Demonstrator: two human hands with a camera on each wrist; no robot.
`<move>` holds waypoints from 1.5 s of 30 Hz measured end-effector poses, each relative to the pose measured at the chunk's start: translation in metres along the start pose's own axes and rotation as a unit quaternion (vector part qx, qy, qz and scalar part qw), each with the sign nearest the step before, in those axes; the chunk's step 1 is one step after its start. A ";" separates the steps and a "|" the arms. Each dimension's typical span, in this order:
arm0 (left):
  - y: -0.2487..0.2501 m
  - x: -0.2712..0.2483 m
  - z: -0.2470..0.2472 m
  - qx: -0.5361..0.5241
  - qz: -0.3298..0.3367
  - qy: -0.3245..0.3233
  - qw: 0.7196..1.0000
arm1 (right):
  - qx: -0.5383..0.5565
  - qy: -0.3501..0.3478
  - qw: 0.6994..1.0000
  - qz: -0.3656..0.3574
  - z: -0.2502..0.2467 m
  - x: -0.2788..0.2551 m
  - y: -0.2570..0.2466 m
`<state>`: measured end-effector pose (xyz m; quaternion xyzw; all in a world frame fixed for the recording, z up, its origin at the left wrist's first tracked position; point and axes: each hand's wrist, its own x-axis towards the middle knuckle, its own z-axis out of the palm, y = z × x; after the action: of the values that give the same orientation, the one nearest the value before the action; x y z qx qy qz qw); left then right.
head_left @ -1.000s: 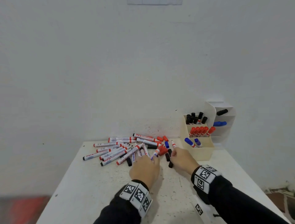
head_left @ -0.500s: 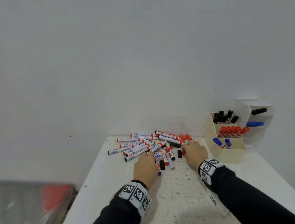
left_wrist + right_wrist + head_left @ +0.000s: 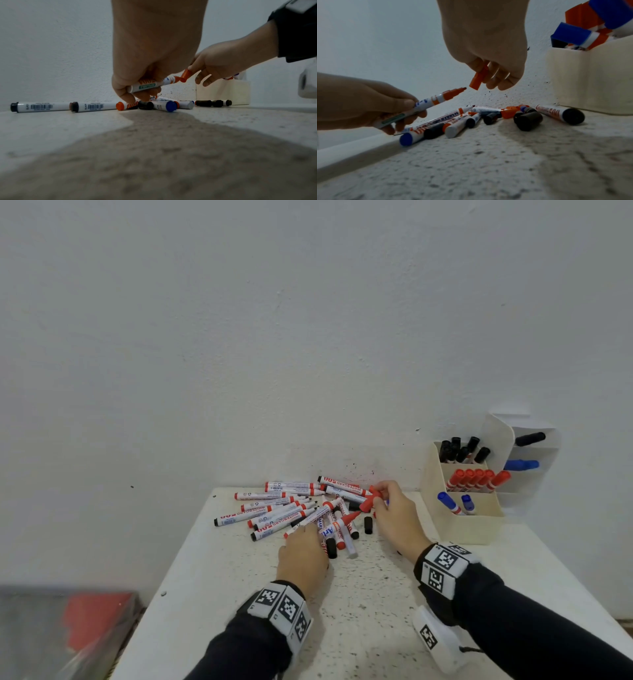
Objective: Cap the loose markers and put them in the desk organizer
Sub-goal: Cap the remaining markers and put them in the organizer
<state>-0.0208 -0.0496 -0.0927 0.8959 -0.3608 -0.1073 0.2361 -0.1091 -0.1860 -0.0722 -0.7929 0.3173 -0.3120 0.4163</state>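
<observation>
Lining up: left hand [image 3: 368, 102] grips uncapped red-tipped white marker [image 3: 435, 100], right hand [image 3: 488, 54] pinches loose red plastic cap [image 3: 478, 78], apart. Risks: cap mouth tilted off-axis, could miss nib, ink fingers.

Head view looks down from above; both wrist views sit low on the table [image 3: 239, 594], sharing the marker pile [image 3: 291, 510].

Both hands are now rising off the pile. The left hand [image 3: 359, 102] is lifting an uncapped red marker [image 3: 436, 99] it was previously only touching, and the right hand [image 3: 489, 44] is bringing a red cap [image 3: 478, 78] just beside its tip, not yet seated.
</observation>
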 end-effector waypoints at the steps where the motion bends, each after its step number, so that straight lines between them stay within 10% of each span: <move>1: 0.001 0.000 0.000 0.004 0.004 0.001 1.000 | 0.004 0.000 1.000 0.003 0.001 -0.001 -0.001; 45: -0.001 -0.005 -0.005 -0.144 0.137 0.060 0.978 | 0.103 -0.095 0.989 0.044 -0.005 -0.022 -0.010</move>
<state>-0.0225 -0.0437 -0.0886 0.7992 -0.4464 -0.0711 0.3963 -0.1234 -0.1672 -0.0663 -0.7568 0.2769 -0.2480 0.5376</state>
